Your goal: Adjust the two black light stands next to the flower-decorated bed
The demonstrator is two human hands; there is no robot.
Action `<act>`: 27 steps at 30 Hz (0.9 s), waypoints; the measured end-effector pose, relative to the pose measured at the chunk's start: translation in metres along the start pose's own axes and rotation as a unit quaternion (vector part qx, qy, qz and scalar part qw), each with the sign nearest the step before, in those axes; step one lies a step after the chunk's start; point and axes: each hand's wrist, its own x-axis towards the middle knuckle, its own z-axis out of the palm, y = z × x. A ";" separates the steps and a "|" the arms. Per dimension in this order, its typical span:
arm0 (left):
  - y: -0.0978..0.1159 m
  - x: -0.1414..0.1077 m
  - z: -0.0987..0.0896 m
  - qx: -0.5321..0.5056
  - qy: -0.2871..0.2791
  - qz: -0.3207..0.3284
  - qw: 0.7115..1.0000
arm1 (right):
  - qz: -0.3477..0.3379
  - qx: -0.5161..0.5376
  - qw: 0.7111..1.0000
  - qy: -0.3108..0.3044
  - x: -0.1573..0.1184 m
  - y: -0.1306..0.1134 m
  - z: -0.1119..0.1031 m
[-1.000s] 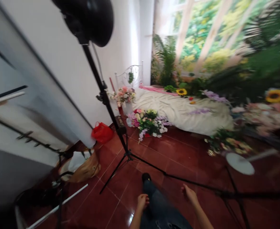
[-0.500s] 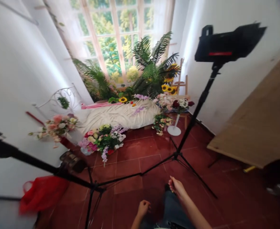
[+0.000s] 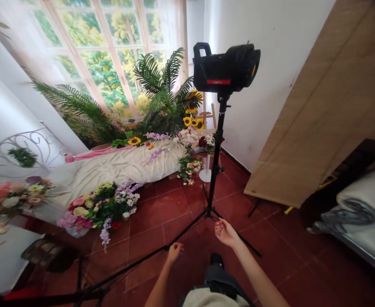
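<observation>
My left hand (image 3: 175,252) hangs in mid-air over the tiled floor, its fingers loosely bent and nothing seen in them. In the picture it overlaps a thin black leg of a light stand. My right hand (image 3: 226,233), palm partly turned up and fingers half curled apart, holds nothing that I can see. It appears just below the foot of the nearer black light stand (image 3: 215,149); whether it touches a leg is not shown. On top of that stand sits a black studio light (image 3: 226,68) with a red label.
A cream-draped bed (image 3: 126,164) stands before a window backdrop (image 3: 104,55), with bouquets (image 3: 94,207) in front and palm fronds behind. A hanging tan blind (image 3: 302,115) and a silvery seat (image 3: 363,213) are at right. Another stand's legs (image 3: 88,294) cross the lower left.
My view has swung right and come closer to the studio light. Both arms reach further into view. The right fingers have loosened from a closer curl. More of the blind and the seat shows.
</observation>
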 end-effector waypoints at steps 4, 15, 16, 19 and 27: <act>0.099 0.032 0.045 -0.082 -0.029 0.158 0.984 | 0.002 0.030 0.995 -0.096 0.020 -0.081 0.029; 0.374 0.079 0.177 -0.212 -0.068 0.432 0.874 | -0.005 -0.048 0.973 -0.225 0.074 -0.228 0.135; 0.391 0.081 0.189 -0.219 -0.067 0.440 0.868 | 0.002 -0.055 0.972 -0.227 0.079 -0.233 0.138; 0.427 0.084 0.218 -0.204 -0.051 0.452 0.867 | 0.025 -0.070 0.968 -0.238 0.089 -0.246 0.139; 0.448 0.102 0.248 -0.164 0.058 0.354 0.919 | 0.108 0.005 0.972 -0.207 0.099 -0.268 0.134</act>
